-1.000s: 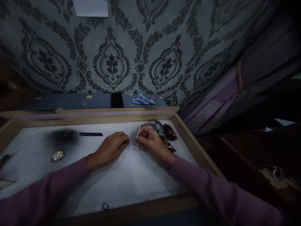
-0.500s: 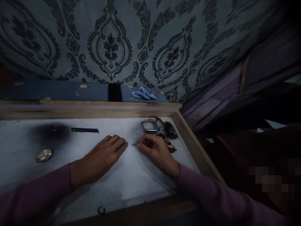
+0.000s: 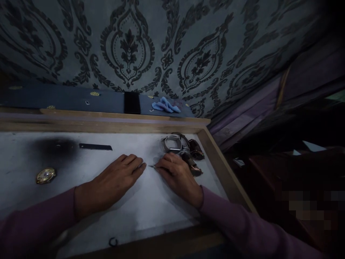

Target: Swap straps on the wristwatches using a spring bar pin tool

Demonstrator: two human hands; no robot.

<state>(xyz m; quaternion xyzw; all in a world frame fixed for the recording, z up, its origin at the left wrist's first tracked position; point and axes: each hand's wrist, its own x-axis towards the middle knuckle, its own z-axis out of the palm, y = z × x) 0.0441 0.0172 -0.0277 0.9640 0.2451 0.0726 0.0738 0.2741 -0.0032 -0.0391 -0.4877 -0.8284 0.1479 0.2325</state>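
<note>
My right hand (image 3: 176,176) is closed in a pinch around a thin, pointed metal tool (image 3: 152,166). Its tip points left, towards my left hand (image 3: 115,181). The left fingers are bent down and pressed together just above the white surface; whatever they may hold is hidden beneath them. A small gap separates the tool tip from the left fingertips. Behind the right hand lie a silver watch case (image 3: 165,143) and dark brown straps (image 3: 196,149). A gold-rimmed round watch (image 3: 46,175) lies apart at the left. Beyond the left hand is a dark, flat blade-like strip (image 3: 95,146).
The white work surface (image 3: 153,212) has a raised wooden rim (image 3: 223,162). A small black curved piece (image 3: 113,241) lies near its front edge. On the blue ledge behind are a black rectangular object (image 3: 132,103) and a crumpled blue cloth (image 3: 165,105).
The view has shifted slightly. The right hand has turned a little, and more of the pointed tool shows. The left hand keeps nearly the same pose.
</note>
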